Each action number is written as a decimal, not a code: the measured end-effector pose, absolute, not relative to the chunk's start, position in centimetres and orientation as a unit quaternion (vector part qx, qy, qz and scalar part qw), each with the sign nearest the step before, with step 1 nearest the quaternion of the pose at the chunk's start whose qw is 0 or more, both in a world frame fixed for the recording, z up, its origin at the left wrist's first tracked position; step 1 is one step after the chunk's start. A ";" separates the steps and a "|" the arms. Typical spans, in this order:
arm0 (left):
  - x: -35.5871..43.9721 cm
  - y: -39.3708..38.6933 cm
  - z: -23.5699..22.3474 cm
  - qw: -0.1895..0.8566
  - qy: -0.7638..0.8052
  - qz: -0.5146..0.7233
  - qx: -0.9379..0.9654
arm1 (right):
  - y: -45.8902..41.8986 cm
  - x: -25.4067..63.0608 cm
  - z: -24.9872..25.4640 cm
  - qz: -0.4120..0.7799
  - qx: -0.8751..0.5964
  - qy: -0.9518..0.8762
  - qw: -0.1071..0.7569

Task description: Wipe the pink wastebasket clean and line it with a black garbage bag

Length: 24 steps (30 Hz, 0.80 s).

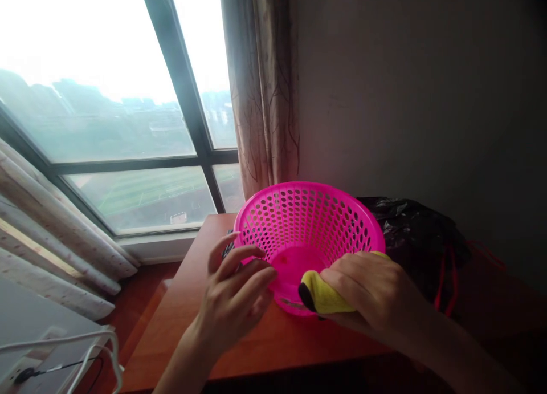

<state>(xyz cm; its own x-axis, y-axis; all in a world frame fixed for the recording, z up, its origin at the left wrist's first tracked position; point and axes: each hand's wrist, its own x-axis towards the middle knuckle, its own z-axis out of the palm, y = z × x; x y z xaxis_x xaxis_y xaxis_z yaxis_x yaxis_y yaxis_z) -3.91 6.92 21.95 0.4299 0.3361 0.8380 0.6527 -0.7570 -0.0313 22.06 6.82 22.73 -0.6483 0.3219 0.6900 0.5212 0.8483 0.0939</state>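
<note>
A pink plastic basket (299, 223) with rows of oval holes stands upright on a reddish-brown wooden table (239, 357). My right hand (371, 285) is closed around a yellow cloth (327, 294) with a black edge, at the basket's near right rim. Part of the cloth is hidden under my fingers. In front of the basket's left side is my left hand (235, 291), its fingers curved and apart with nothing seen in them. Whether its fingertips touch the rim, I cannot tell.
A black plastic bag (419, 228) with red drawstrings lies right of the basket, against the wall. Behind the table hang a curtain (269, 86) and a large window (128, 126). White cables (64, 340) and a socket (29, 365) are at lower left.
</note>
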 end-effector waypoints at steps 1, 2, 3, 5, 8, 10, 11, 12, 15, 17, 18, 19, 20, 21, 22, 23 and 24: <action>-4.9 7.6 21.9 0.183 -0.299 -0.432 -0.831 | 7.0 22.7 22.8 -0.136 -0.233 -0.901 0.339; -5.9 8.4 21.7 0.177 -0.297 -0.425 -0.837 | 7.0 23.2 22.9 -0.127 -0.234 -0.905 0.332; -6.8 9.2 21.3 0.158 -0.299 -0.428 -0.838 | 7.1 23.7 23.0 -0.120 -0.235 -0.908 0.326; -8.2 11.0 20.6 0.098 -0.321 -0.447 -0.829 | 7.1 24.5 23.2 -0.109 -0.236 -0.911 0.319; -8.8 13.4 19.8 0.033 -0.337 -0.490 -0.804 | 7.1 25.0 23.4 -0.100 -0.237 -0.914 0.315; -8.5 14.4 19.7 0.011 -0.340 -0.509 -0.791 | 7.3 25.1 23.2 -0.099 -0.238 -0.912 0.318; -8.2 14.7 19.7 0.001 -0.341 -0.511 -0.789 | 7.4 25.1 23.0 -0.100 -0.239 -0.911 0.322; -8.0 14.7 19.9 -0.003 -0.340 -0.508 -0.791 | 7.5 25.1 22.8 -0.103 -0.240 -0.908 0.327; -7.5 13.4 20.4 0.036 -0.348 -0.495 -0.795 | 7.4 24.8 22.1 -0.117 -0.247 -0.899 0.342; -7.0 11.3 20.7 0.087 -0.372 -0.501 -0.777 | 7.0 24.3 21.9 -0.128 -0.259 -0.892 0.347; -6.6 10.1 20.7 0.107 -0.383 -0.506 -0.765 | 6.6 24.0 21.9 -0.133 -0.267 -0.888 0.349; -6.0 8.8 20.7 0.119 -0.388 -0.506 -0.761 | 6.3 23.5 21.9 -0.139 -0.278 -0.884 0.350; -5.3 7.5 20.6 0.125 -0.379 -0.495 -0.772 | 5.9 23.0 22.0 -0.144 -0.289 -0.879 0.351; -4.4 6.3 20.4 0.130 -0.362 -0.477 -0.790 | 5.6 22.4 22.1 -0.147 -0.299 -0.875 0.351; -3.5 5.3 20.2 0.134 -0.341 -0.458 -0.810 | 5.3 21.8 22.2 -0.149 -0.308 -0.871 0.352; -2.7 4.6 20.0 0.133 -0.328 -0.442 -0.824 | 5.0 21.1 22.3 -0.150 -0.315 -0.869 0.352; -2.0 4.1 19.7 0.131 -0.322 -0.440 -0.828 | 4.8 20.6 22.4 -0.150 -0.320 -0.866 0.353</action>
<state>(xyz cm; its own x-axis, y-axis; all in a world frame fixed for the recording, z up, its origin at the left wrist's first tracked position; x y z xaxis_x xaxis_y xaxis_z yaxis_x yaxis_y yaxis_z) -2.04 4.11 19.73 0.4059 0.4182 0.8126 0.6489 -0.7580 0.0659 20.56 4.80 22.39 -0.5456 0.4493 0.7074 0.6607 0.7499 0.0333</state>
